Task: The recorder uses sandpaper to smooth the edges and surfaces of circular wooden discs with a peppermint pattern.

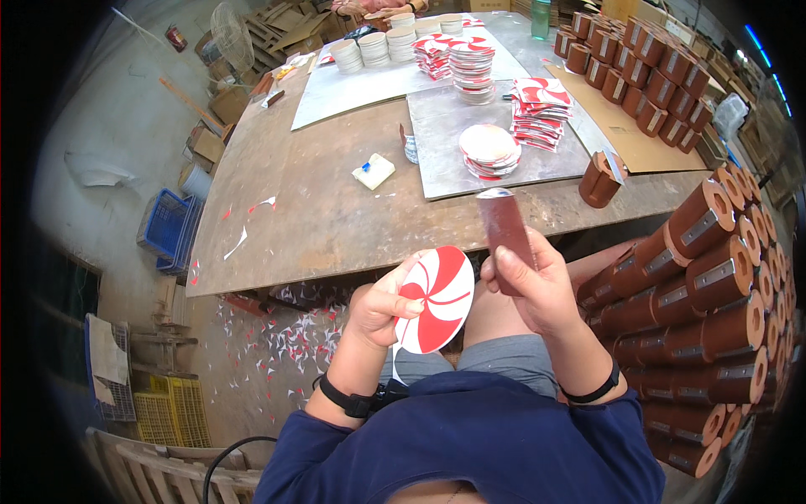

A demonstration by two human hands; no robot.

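My left hand [382, 304] grips a round disc [443, 296] with a red-and-white swirl, thumb across its face. A thin white strip [396, 366] dangles under the disc's lower edge. To the right of the disc, my right hand [541, 281] is closed around a flat, dark brown bar-shaped tool [505, 225] with a pale, shiny far end. Its exact kind is not clear. The tool points up and away from me, apart from the disc. Both hands are over my lap, just short of the table edge.
On the wooden table [311, 210] are a pile of round discs [489, 151], untrimmed swirl sheets [539, 113], white stacks [401, 46] and a brown cylinder [599, 181]. Brown cylinders [705, 290] are piled close to my right. Paper scraps [294, 340] litter the floor.
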